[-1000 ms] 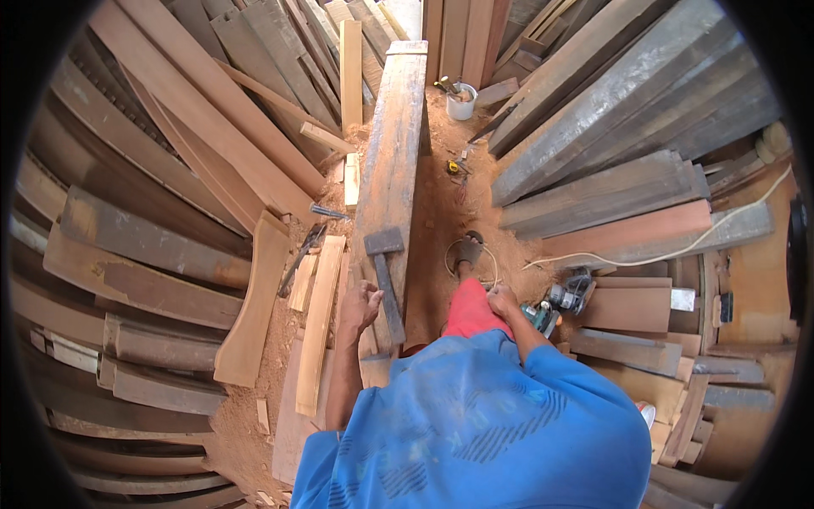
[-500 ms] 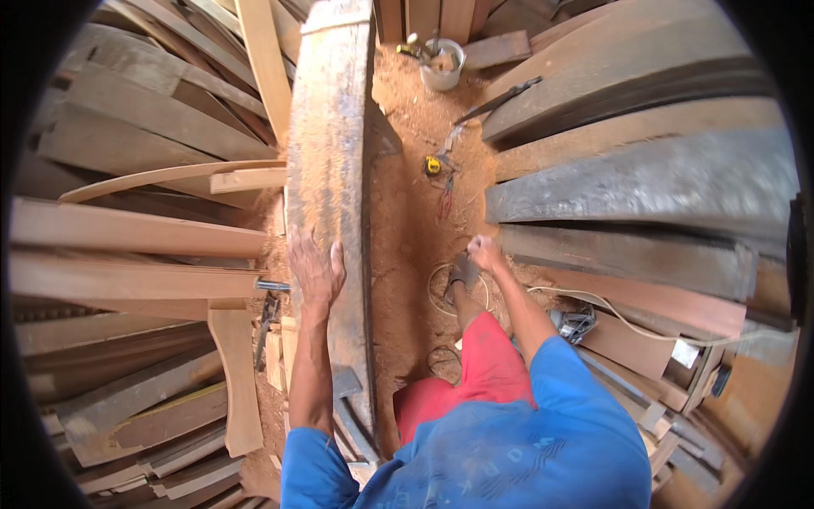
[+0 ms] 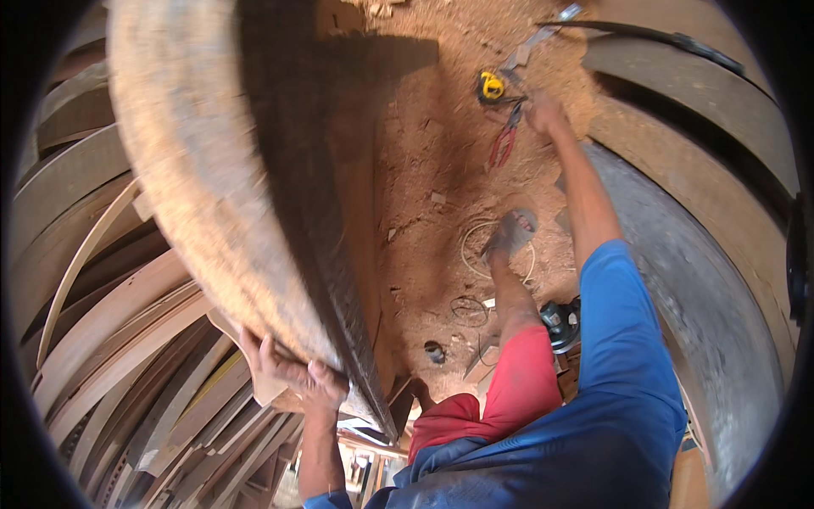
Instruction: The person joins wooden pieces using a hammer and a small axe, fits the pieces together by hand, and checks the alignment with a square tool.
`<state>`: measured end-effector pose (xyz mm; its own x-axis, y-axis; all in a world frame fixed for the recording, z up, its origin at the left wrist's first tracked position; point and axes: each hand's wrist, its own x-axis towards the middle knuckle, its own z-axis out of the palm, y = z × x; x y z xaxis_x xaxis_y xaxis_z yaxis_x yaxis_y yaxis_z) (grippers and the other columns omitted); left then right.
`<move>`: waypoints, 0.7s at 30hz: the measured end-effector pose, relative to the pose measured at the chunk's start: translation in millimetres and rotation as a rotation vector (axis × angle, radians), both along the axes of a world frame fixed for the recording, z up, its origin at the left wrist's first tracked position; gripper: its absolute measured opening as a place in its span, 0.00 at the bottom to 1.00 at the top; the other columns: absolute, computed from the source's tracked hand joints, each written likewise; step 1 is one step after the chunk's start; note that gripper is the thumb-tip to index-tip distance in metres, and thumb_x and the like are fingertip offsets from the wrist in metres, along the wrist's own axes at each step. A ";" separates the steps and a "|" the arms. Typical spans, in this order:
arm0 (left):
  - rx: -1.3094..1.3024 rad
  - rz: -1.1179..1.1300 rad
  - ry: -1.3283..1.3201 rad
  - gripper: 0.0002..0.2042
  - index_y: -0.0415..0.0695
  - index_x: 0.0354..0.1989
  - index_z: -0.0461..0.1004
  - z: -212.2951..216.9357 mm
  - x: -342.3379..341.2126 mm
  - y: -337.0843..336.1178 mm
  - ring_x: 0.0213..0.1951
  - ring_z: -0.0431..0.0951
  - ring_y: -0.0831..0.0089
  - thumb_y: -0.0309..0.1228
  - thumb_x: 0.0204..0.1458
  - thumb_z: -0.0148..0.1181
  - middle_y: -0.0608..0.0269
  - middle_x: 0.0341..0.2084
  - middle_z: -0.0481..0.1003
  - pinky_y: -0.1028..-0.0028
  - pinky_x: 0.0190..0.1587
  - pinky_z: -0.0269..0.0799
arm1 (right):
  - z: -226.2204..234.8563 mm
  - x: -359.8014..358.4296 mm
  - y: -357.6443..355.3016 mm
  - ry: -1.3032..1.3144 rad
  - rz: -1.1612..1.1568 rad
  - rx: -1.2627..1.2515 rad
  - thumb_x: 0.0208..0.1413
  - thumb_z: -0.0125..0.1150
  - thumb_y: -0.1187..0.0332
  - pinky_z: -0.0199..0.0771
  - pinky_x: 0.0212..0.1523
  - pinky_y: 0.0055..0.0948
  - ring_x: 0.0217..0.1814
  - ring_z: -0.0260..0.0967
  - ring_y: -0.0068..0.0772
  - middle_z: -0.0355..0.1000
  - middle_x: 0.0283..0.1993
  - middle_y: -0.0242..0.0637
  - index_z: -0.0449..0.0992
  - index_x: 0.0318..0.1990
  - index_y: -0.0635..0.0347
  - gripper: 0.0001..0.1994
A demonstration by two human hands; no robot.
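My left hand (image 3: 298, 375) lies with its fingers apart on the edge of a thick wooden bench beam (image 3: 199, 170), worn and dusted with sawdust. My right arm is stretched far down to the sawdust-covered floor. At its end my right hand (image 3: 545, 116) is blurred, so its fingers do not show clearly. Close beside it are a yellow and black tape measure (image 3: 490, 86) and red-handled pliers (image 3: 504, 144). Whether the hand touches either one I cannot tell. A flat metal strip (image 3: 524, 53) lies just beyond them.
Stacked boards (image 3: 127, 314) crowd the left side. Large dark timbers (image 3: 704, 288) line the right. A coiled pale cord (image 3: 475, 259) lies around my foot, with a green and black power tool (image 3: 558, 324) by my knee. A small dark cylinder (image 3: 434, 351) lies on the sawdust.
My right hand has reached forward from beside my knee to the tools on the floor. My body has leaned down, bringing the floor closer. My left hand has stayed on the beam, now at its edge.
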<state>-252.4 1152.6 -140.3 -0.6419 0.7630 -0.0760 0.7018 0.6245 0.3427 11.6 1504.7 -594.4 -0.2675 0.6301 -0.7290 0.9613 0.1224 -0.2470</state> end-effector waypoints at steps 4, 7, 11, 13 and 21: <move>-0.038 0.057 -0.060 0.34 0.51 0.70 0.46 3.3 -0.2 -14.1 0.74 0.40 0.39 0.58 0.62 0.42 0.33 0.72 0.37 0.39 0.73 0.40 | -51.8 -25.8 8.2 -0.158 0.136 0.090 0.59 0.62 0.61 0.73 0.58 0.50 0.61 0.71 0.59 0.74 0.57 0.54 0.74 0.55 0.62 0.20; -0.114 0.099 -0.050 0.39 0.51 0.73 0.44 13.9 4.1 -27.1 0.75 0.37 0.43 0.60 0.60 0.45 0.37 0.69 0.42 0.40 0.74 0.37 | -59.4 -38.3 -16.4 -0.177 0.114 0.276 0.59 0.61 0.63 0.74 0.58 0.49 0.64 0.71 0.57 0.74 0.59 0.51 0.74 0.54 0.63 0.19; -0.079 0.080 -0.053 0.37 0.51 0.71 0.46 7.2 0.9 -18.6 0.75 0.37 0.42 0.61 0.61 0.43 0.35 0.71 0.38 0.39 0.74 0.35 | -54.5 -42.7 -42.6 -0.218 0.172 0.170 0.60 0.59 0.67 0.74 0.59 0.49 0.63 0.72 0.55 0.75 0.59 0.50 0.75 0.55 0.62 0.17; -0.047 0.020 -0.073 0.35 0.52 0.70 0.47 1.7 -2.5 -5.8 0.75 0.37 0.38 0.60 0.62 0.42 0.32 0.72 0.36 0.38 0.73 0.34 | -43.6 -48.4 -47.4 -0.262 0.155 -0.008 0.61 0.57 0.65 0.72 0.61 0.48 0.65 0.70 0.53 0.74 0.61 0.49 0.75 0.56 0.62 0.18; -0.121 -0.061 0.071 0.36 0.37 0.69 0.48 4.8 -4.5 1.9 0.74 0.40 0.39 0.54 0.63 0.42 0.26 0.70 0.43 0.41 0.72 0.40 | -0.8 -11.1 -117.5 -0.066 0.210 -0.282 0.53 0.65 0.62 0.79 0.50 0.49 0.52 0.77 0.60 0.78 0.46 0.61 0.82 0.45 0.68 0.18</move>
